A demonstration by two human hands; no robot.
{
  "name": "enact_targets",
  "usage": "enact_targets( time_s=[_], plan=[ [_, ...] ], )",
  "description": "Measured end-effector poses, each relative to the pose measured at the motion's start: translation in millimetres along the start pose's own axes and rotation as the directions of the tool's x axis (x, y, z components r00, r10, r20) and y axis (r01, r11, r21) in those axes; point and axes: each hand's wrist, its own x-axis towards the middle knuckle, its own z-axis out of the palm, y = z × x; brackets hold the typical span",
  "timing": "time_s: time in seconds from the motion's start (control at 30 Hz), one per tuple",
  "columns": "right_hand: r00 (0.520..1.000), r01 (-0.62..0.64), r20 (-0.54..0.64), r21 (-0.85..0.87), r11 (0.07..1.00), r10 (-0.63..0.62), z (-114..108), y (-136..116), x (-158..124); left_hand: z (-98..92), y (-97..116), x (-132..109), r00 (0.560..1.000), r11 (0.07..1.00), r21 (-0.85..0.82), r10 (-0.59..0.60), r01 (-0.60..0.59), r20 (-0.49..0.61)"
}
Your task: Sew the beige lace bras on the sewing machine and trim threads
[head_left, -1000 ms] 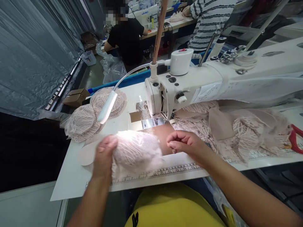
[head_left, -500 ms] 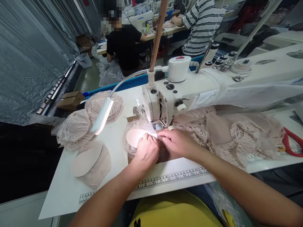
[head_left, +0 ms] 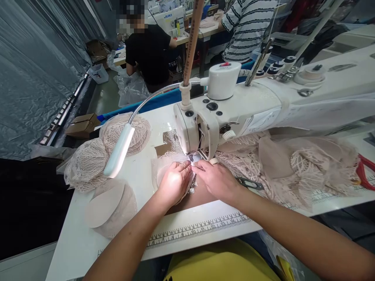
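Under the needle of a white sewing machine (head_left: 187,132) lies a beige lace bra cup piece (head_left: 161,166). My left hand (head_left: 175,181) presses on this piece with its fingers together, holding it from the left. Close by on the right, my right hand (head_left: 218,181) has its thumb and fingers closed at the edge of the same piece, just in front of the presser foot. The two hands' fingertips almost meet. Fabric beneath the palms is hidden. A pair of thread snips (head_left: 250,183) lies beside my right wrist.
Stacked lace pieces (head_left: 88,162) and a beige pad on mesh (head_left: 105,207) lie at left beneath a lamp (head_left: 119,150). Lace fabric (head_left: 304,168) heaps at right, near red-handled scissors (head_left: 366,171). A printed ruler (head_left: 202,228) runs along the table's front. Two people sit beyond.
My left hand has turned and moved slightly left and up, now covering more of the cup piece. The piece has swung round towards me. My right hand has shifted slightly, and the snips have come into view.
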Motion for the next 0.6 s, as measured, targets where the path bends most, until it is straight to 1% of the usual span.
enact_targets(
  time_s=[0.1,0.2,0.27,0.4,0.6],
  plan=[
    [0.999,-0.039,0.024,-0.008,0.999,0.039,-1,0,4,3.4,-5,5,1.000,1.000,0.029,0.005,-0.005,0.005],
    [0.995,-0.075,0.061,-0.013,0.997,0.076,-3,-1,7,-1.2,-9,11,0.999,1.000,0.025,0.011,-0.012,0.048],
    [0.994,-0.078,0.078,-0.014,0.997,0.079,-4,-1,9,-4.3,-11,14,0.998,0.999,0.018,0.033,-0.034,0.062],
    [0.997,-0.057,0.050,-0.012,0.998,0.058,-3,-2,8,-5.4,-16,14,0.997,0.999,-0.004,0.054,-0.054,0.053],
    [0.998,-0.056,0.035,0.008,0.998,0.056,-1,-1,4,-1.9,-21,12,0.998,1.000,-0.019,0.009,-0.008,0.059]
  ],
)
